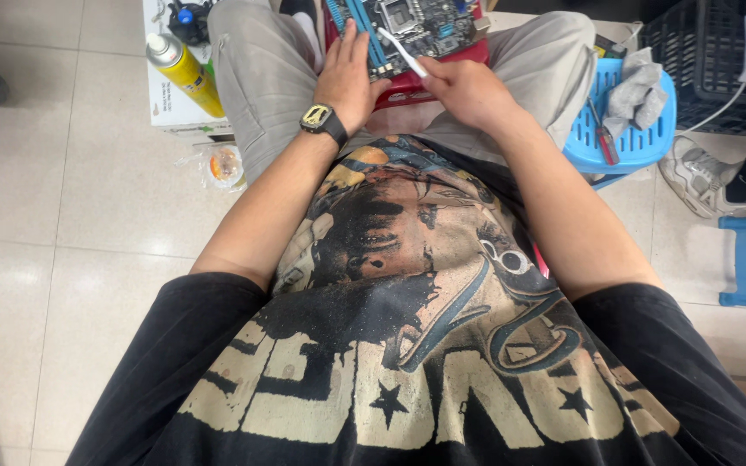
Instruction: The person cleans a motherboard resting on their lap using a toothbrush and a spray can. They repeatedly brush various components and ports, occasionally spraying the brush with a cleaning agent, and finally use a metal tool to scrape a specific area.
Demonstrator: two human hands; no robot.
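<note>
I sit with a circuit board [407,26] resting across a red stool [416,82] between my knees; all positions below are given relative to that board.

My left hand [349,82] lies flat on the board's near left edge, fingers spread and extended over its surface, palm down, clasping nothing. A black wristwatch [323,121] sits on that wrist, just behind the hand.

My right hand [468,86] is at the board's near right corner, fingers closed around a slim white tool [403,52]. The tool slants up and to the left from my grip, its tip over the board's surface; I cannot tell whether the tip touches.

Left of the board, beyond my thigh, a yellow spray can [185,69] lies tilted on a white box [166,108]. A small roll in clear wrap [224,164] lies on the floor near that box.

Right of the board, beyond my other thigh, stands a blue plastic stool [641,142] carrying a grey rag [641,86] and a red-handled screwdriver [604,138]. A black crate [718,52] stands further right.
</note>
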